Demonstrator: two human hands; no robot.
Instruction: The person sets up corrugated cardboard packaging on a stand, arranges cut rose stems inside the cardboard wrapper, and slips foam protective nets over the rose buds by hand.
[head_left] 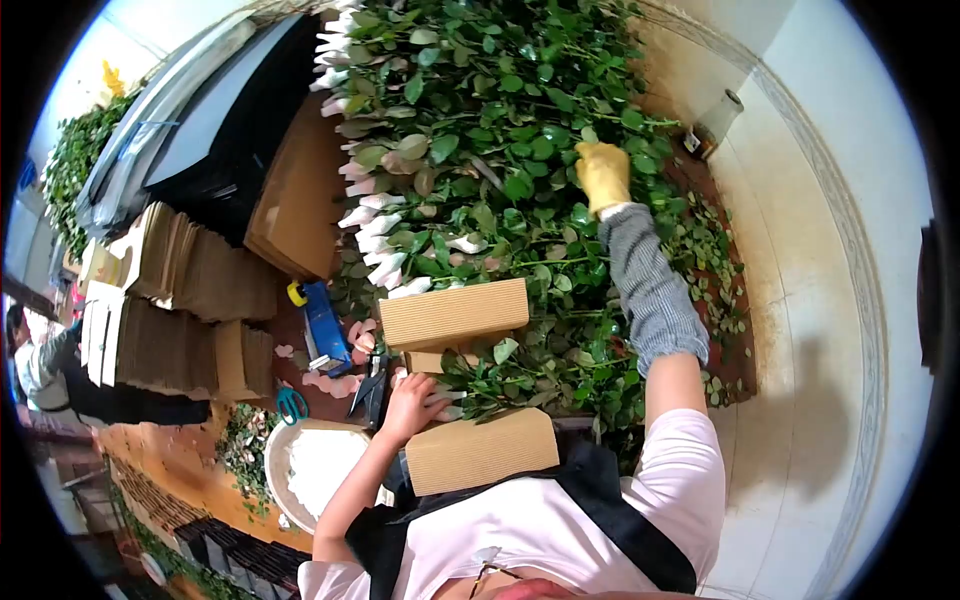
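A large pile of leafy green stems (520, 110) fills the table, with pale pink and white blooms (375, 230) along its left side. My right hand (603, 174), in a yellow glove with a grey knit sleeve, reaches onto the stems with its fingers curled down; what they hold is hidden among the leaves. My bare left hand (410, 408) lies near a pale bloom at the table's front, between two corrugated cardboard pieces, one farther away (455, 313) and one by my body (482, 452). Its fingers are partly apart beside the bloom.
Left of the stems are a blue tape dispenser (324, 325), a black stapler-like tool (371, 390), teal scissors (292, 404) and stacked cardboard (170, 345). A white-lined bin (325, 465) stands at lower left. Another person (45, 370) is at far left. A tiled wall (780, 400) bounds the right.
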